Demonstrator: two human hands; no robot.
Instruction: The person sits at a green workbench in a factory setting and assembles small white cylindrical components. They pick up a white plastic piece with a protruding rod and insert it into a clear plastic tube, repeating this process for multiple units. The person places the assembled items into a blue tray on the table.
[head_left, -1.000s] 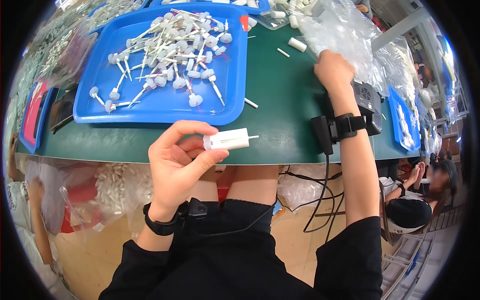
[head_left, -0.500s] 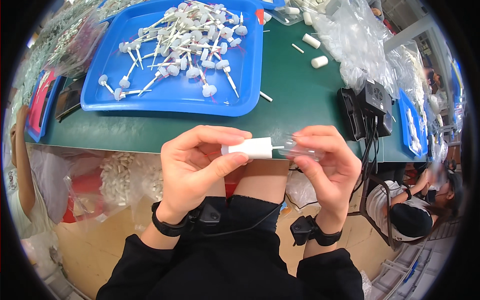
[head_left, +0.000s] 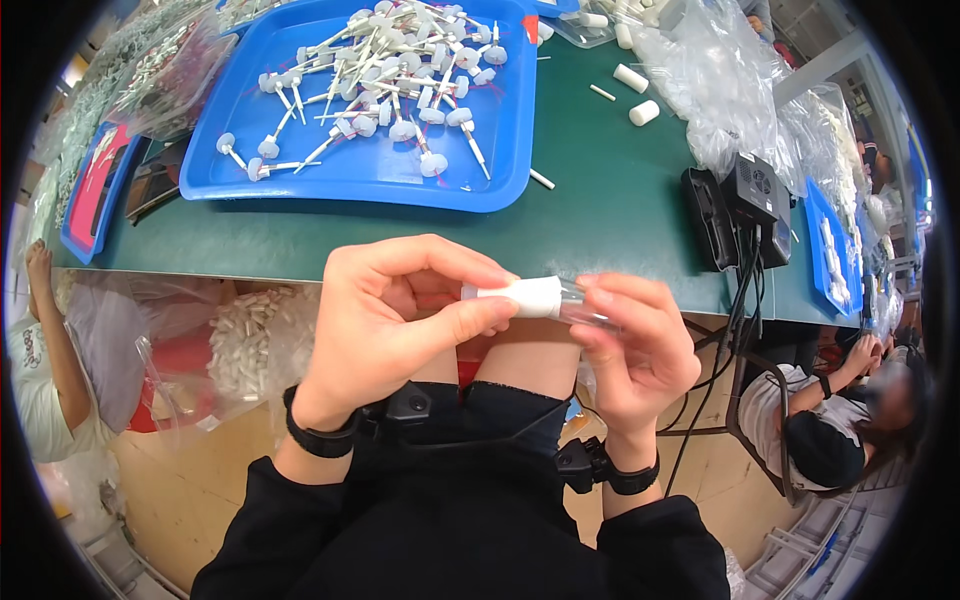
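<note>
Since before: both hands have come a bit closer to the body, and the right hand now pinches the clear end more firmly; the white piece has stayed level between them.
Left grip: the left hand [head_left: 400, 320] is closed on the white cap [head_left: 522, 297], thumb under and fingers over.
Right grip: the right hand [head_left: 635, 350] is closed on the clear tube [head_left: 580, 300], which sticks out of the cap on the right side.
Where it is: the cap and tube are held in the air over the lap, just in front of the desk [head_left: 600, 220] edge.
Step now: it looks like the tube and cap are being pushed together.
Next move needs: I think a straight, gentle push, keeping both parts in line so they do not bend.
Count, in hand: one cap, one tube.
Count, on desk: one big blue tray [head_left: 500, 150] with a heap of white stick pieces [head_left: 400, 70], too many to count; two loose white caps [head_left: 637, 95] on the green top; one black box [head_left: 745, 210] with cables.
Beside: a clear bag of white bits [head_left: 245, 345] hangs under the desk.
</note>
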